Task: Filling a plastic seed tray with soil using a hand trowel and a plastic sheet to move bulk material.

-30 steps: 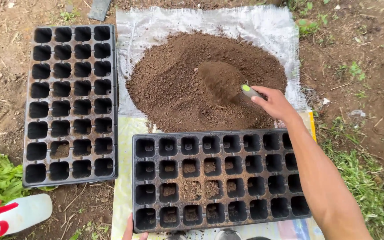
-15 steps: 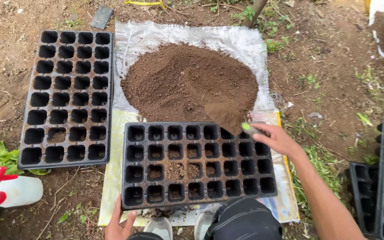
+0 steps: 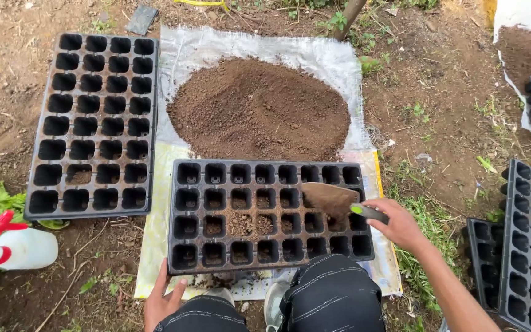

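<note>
A black seedling tray lies in front of my knees on a white woven sheet. A few of its middle cells hold some soil. My right hand grips a small trowel with a green-tipped handle. Its blade is heaped with brown soil and hovers over the tray's right cells. My left hand rests on the ground at the tray's near left corner, fingers spread against the edge. A mound of brown soil sits on the sheet just beyond the tray.
A second black tray lies on bare earth to the left. More black trays stack at the right edge. A white spray bottle with a red trigger lies at lower left by green leaves. Another soil pile is at top right.
My right hand has drawn the trowel back from the soil mound, and it now holds a load of soil over the tray. The view has dropped lower, so my knees and left hand show.
</note>
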